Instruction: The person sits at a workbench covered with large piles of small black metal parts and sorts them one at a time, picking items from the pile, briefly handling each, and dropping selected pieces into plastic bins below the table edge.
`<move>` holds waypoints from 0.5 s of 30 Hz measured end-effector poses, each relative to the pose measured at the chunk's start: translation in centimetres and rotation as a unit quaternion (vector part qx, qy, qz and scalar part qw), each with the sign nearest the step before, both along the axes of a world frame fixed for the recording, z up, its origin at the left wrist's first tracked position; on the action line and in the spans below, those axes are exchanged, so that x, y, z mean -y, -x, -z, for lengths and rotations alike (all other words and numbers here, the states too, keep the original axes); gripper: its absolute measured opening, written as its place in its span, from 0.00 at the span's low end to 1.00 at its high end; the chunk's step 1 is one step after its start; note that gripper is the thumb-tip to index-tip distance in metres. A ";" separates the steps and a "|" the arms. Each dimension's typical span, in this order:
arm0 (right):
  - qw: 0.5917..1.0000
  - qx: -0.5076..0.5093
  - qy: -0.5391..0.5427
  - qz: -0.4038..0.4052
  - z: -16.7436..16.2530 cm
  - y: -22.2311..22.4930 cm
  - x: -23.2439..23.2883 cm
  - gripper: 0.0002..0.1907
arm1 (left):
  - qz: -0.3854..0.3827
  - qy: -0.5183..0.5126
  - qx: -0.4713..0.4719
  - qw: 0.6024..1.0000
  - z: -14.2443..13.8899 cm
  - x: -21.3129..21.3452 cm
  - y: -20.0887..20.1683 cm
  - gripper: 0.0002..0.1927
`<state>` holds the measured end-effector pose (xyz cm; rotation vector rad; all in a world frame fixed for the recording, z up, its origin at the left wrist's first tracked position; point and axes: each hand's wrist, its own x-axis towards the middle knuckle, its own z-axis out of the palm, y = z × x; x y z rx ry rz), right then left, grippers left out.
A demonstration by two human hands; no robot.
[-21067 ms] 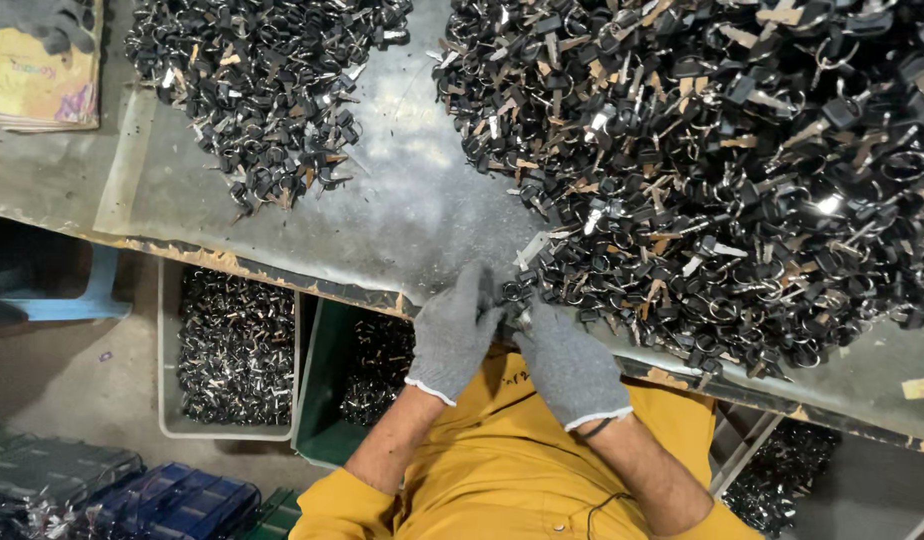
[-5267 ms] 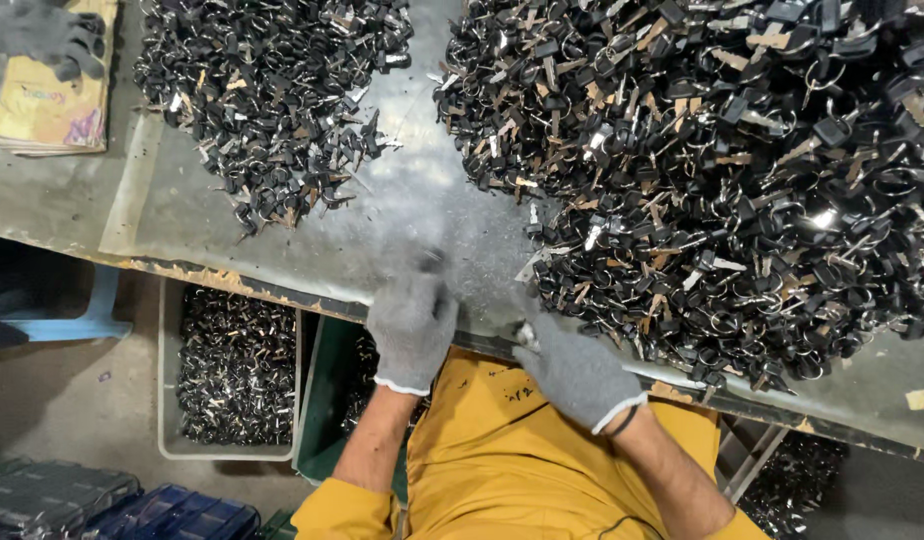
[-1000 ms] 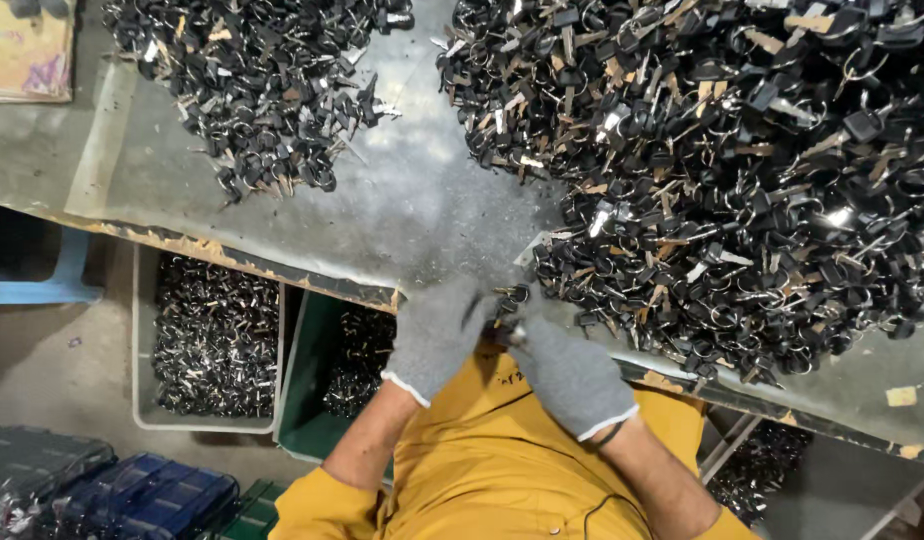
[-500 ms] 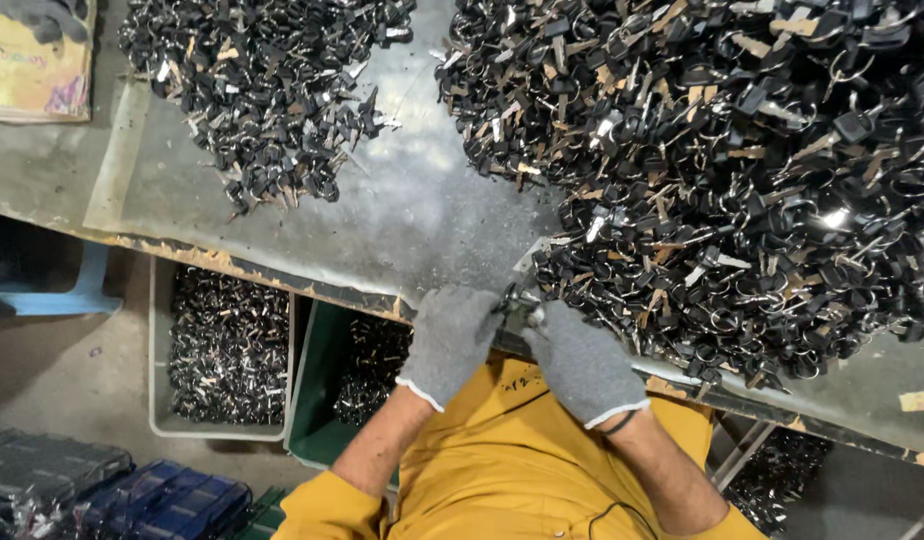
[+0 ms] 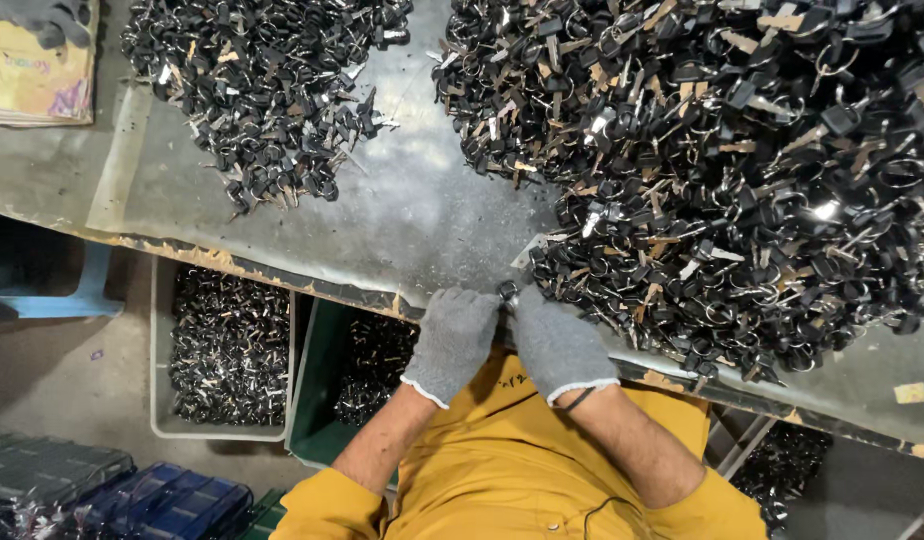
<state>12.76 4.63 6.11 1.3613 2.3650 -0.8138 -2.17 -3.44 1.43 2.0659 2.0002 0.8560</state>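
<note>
Gloves meet at the table [image 5: 402, 215] edge, left hand [image 5: 452, 343] and right hand [image 5: 560, 345] pinching one small key piece [image 5: 507, 291] between fingertips, with a small sorted heap [image 5: 267, 85] done and the big pile [image 5: 722, 150] left.

Both hands were gloved in grey knit, w/ forearms bare and yellow sleeves pushed up to the elbows. The left hand [image 5: 452, 342] was held knuckles-up, fingers curled down and inward twd. the right. The right hand [image 5: 559, 346] was set just beside it, likewise curled, fingertips meeting the left's at the top. Both wrists were angled inward so the forearms formed a V. Something small and dark was pinched betw. the fingertips; its kind couldn't be told.
</note>
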 end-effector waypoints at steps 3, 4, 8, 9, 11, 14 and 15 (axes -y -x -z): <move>0.996 0.019 0.083 0.027 0.1 0.4 -0.1 0.15 | -0.026 0.013 0.010 1.000 -0.3 0.1 -0.2 0.04; 0.997 -0.011 0.069 0.039 0.2 0.3 0.0 0.15 | -0.037 0.014 0.009 0.999 -0.5 0.0 -0.2 0.04; 0.998 -0.060 -0.032 0.017 0.5 -1.2 0.9 0.14 | -0.066 0.019 -0.078 0.995 -1.1 0.2 -1.5 0.03; 0.996 -0.057 -0.065 -0.001 0.6 -1.6 1.3 0.13 | -0.078 0.017 -0.081 0.994 -1.2 0.3 -1.6 0.05; 0.998 -0.034 -0.044 0.009 0.8 -2.5 1.5 0.15 | -0.087 0.018 -0.070 0.994 -1.3 0.3 -1.6 0.07; 0.999 -0.010 -0.050 -0.010 1.0 -2.6 2.0 0.18 | -0.082 -0.001 -0.012 0.997 -1.0 0.4 -1.1 0.06; 0.998 0.000 -0.055 -0.026 0.9 -2.4 2.1 0.21 | -0.079 -0.020 0.015 0.997 -0.8 0.5 -1.0 0.05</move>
